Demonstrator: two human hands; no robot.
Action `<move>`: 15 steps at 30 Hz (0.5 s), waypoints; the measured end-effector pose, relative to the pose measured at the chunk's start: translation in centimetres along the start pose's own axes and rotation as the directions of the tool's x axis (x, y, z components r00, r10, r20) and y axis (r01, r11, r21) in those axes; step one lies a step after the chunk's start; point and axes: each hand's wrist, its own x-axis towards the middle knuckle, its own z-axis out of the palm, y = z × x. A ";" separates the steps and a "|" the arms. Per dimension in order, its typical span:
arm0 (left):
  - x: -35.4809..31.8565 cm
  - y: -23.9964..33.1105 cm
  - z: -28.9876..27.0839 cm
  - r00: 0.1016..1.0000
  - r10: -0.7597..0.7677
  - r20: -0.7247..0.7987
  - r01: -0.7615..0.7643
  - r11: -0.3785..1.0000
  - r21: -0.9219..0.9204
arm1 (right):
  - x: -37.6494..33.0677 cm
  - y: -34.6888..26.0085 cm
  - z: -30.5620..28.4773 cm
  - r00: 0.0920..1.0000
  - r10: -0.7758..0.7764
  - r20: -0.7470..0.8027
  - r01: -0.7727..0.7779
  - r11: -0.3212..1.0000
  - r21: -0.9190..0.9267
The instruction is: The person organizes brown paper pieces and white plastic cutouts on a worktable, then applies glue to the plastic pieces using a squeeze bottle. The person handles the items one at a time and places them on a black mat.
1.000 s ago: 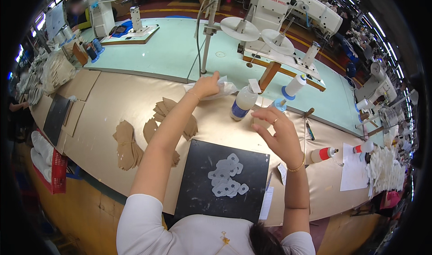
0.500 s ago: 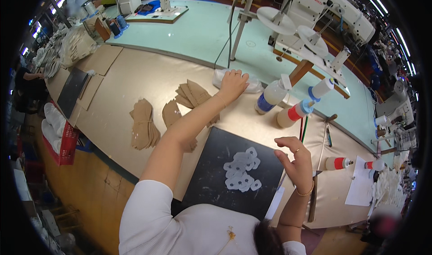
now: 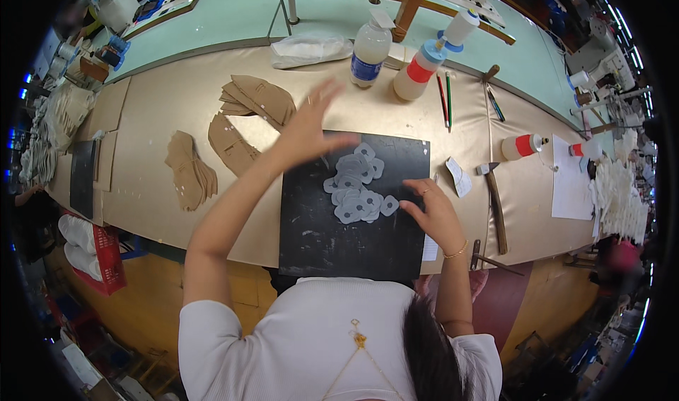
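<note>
A loose pile of small grey rounded pieces, each with a dark spot in its middle, lies on a black board in front of me. My left hand hovers at the board's far left edge, fingers spread and somewhat blurred, holding nothing. At the pile's right side, my right hand has its thumb and forefinger apart beside one grey piece at the edge. Nothing shows between those fingers. Beyond my left hand, a white plastic bag rests by the table's far edge.
Brown cut pattern pieces lie in stacks to the left. Two bottles, one with a blue label and one with a red label, stand at the back. Pencils, a hammer and a small red-labelled bottle are on the right.
My left hand has come off the white bag and back toward the black board. My right hand has moved in beside the grey pile. The view has shifted.
</note>
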 end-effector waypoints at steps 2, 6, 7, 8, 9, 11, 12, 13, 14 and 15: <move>-5.4 2.3 1.4 0.981 0.066 0.182 -0.082 0.993 0.084 | -0.8 -0.1 1.3 0.993 0.090 0.072 -0.094 0.994 0.051; -10.3 3.2 4.5 0.970 0.036 0.241 -0.091 0.971 0.220 | -1.1 1.5 3.5 0.998 0.061 -0.023 -0.061 0.998 0.001; -10.6 3.2 5.1 0.974 0.025 0.225 -0.082 0.966 0.247 | -1.0 1.4 3.6 0.999 0.044 -0.017 -0.044 0.999 -0.028; -10.6 3.4 5.6 0.981 0.017 0.192 -0.058 0.975 0.213 | -0.7 1.3 3.7 1.000 0.024 -0.010 -0.024 0.998 -0.056; -10.5 3.7 6.1 0.987 0.008 0.158 -0.036 0.983 0.178 | -0.5 1.2 3.8 1.000 0.004 -0.004 -0.005 0.996 -0.084; -10.3 4.3 6.6 0.992 0.014 0.125 -0.036 0.984 0.174 | -0.3 0.9 4.3 1.000 -0.017 0.005 0.017 0.992 -0.126; -10.1 4.4 6.8 0.992 0.030 0.126 -0.056 0.977 0.206 | -0.3 0.9 4.4 1.000 -0.027 0.010 0.028 0.989 -0.147; -10.1 4.5 6.8 0.991 0.046 0.127 -0.075 0.968 0.238 | -0.3 0.9 4.5 1.000 0.006 0.018 -0.004 0.992 -0.130; -10.2 4.8 6.7 0.996 0.043 0.084 -0.060 0.974 0.219 | -0.4 0.9 4.5 0.999 0.043 0.026 -0.040 0.993 -0.114; -10.4 5.2 6.6 0.998 0.039 0.041 -0.046 0.979 0.200 | -0.5 1.0 4.5 0.996 0.079 0.035 -0.076 0.992 -0.099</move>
